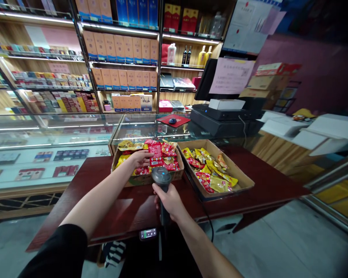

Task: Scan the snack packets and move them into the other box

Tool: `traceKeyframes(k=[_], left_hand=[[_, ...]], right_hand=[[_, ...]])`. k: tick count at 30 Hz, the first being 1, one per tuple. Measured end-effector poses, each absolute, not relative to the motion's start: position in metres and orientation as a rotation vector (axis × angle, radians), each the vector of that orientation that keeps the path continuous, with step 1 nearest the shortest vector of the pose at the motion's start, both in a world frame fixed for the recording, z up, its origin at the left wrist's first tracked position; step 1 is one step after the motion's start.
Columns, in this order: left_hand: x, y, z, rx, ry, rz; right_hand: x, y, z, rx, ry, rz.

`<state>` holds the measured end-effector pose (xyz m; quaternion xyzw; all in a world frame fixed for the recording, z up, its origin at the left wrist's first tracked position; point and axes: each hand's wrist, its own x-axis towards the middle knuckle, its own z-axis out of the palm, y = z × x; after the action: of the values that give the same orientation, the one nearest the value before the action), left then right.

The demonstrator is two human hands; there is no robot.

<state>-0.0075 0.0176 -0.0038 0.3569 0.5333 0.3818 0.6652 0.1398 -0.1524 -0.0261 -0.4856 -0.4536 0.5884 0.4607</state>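
Observation:
My left hand (pixel 141 159) is closed on the edge of a red snack packet (pixel 156 154), held up over the left cardboard box (pixel 176 175). Red and yellow packets fill that box. In my right hand (pixel 171 200) is a dark handheld scanner (pixel 161 177), its head just in front of the left box and below the red packet. A second cardboard box (pixel 243 183) on the right holds more red and yellow packets (pixel 219 184). Both boxes rest on a dark red wooden table (pixel 104 208).
Behind the table is a glass counter (pixel 98 133) with a mouse (pixel 172 121) on a red mat. A monitor (pixel 204 81) and a black till (pixel 214 119) stand at the back right. Stocked shelves line the wall. A cable hangs near my right forearm.

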Motion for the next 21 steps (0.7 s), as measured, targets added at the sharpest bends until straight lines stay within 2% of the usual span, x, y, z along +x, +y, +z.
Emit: traceKeyframes(k=[21], left_hand=[[-0.0078,0.0166,-0.0032,0.828,1.246,0.857]], right_hand=[[0.1421,-0.152,-0.0247,-1.194,-1.185,1.407]])
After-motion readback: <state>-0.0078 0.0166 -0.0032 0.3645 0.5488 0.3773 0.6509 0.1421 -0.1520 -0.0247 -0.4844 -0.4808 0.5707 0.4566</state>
